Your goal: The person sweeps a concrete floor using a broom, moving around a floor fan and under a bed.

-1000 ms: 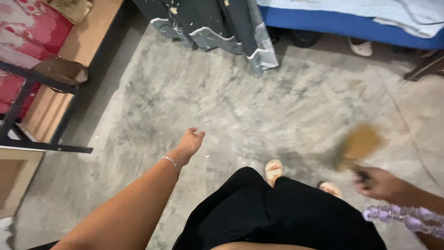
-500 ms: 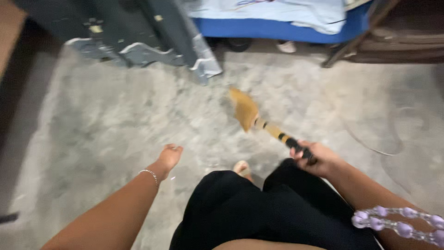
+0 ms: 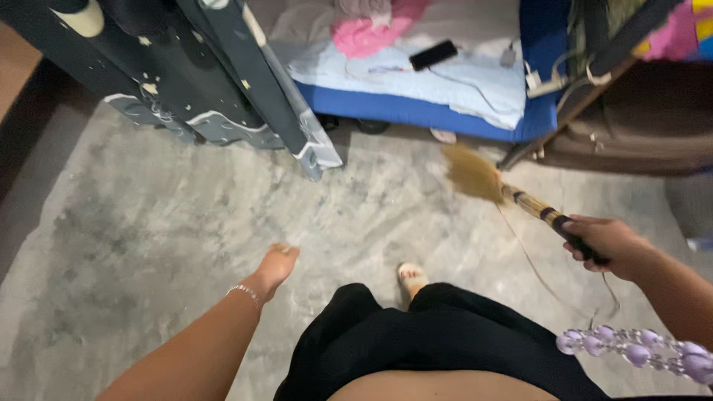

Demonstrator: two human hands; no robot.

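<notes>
Right hand (image 3: 605,243) clenched around short broom (image 3: 512,194) handle, bristles low over concrete floor (image 3: 186,215) near blue bed (image 3: 438,111). Left hand (image 3: 277,265) empty, fingers loosely spread. Dark curtain (image 3: 223,82) hanging left of bristles.

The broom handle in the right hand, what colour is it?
The broom handle is tan with dark bands, best seen in the head view.

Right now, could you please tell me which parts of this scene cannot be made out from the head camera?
- Broom: its bristles are motion-blurred; the grip is hidden inside the right hand.
- Left hand: its palm faces away, so it cannot be seen.
- Sandalled foot: partly covered by the black garment.
- Blue bed: cut off by the top edge.
</notes>
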